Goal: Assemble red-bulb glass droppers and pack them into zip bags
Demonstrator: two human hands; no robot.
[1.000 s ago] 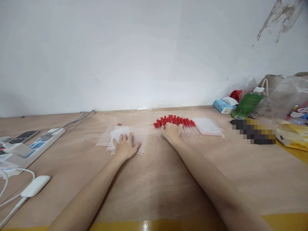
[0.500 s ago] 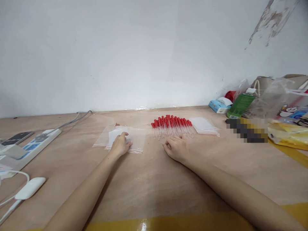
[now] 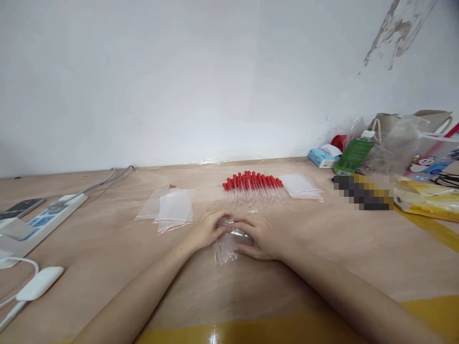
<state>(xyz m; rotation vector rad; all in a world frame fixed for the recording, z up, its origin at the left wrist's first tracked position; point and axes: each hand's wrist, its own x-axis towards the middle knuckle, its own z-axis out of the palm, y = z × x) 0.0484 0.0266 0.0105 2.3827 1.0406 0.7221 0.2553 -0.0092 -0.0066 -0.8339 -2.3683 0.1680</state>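
Observation:
A clear plastic zip bag (image 3: 226, 249) lies crumpled between my hands on the table. My left hand (image 3: 211, 229) has its thumb and fingers closed on the bag's upper left part. Over the bag's right side, my right hand (image 3: 260, 236) rests with thumb and fingers spread apart, its fingertips touching the plastic. Beyond the hands lies a fanned row of clear droppers with red bulbs (image 3: 253, 181), their tips toward me. To the left is a loose stack of flat zip bags (image 3: 175, 208); a second stack of zip bags (image 3: 301, 185) sits right of the droppers.
On the left are a white power strip (image 3: 46, 222), a phone (image 3: 21, 208) and a white plug-like piece (image 3: 40, 283) with cables. At the right stand a blue tissue pack (image 3: 321, 156), a green bottle (image 3: 353, 154) and several bags, beside a yellow packet (image 3: 426, 198).
My left hand has moved right from the left stack, bringing a zip bag to the middle. My right hand has come slightly nearer to me and now touches that bag.

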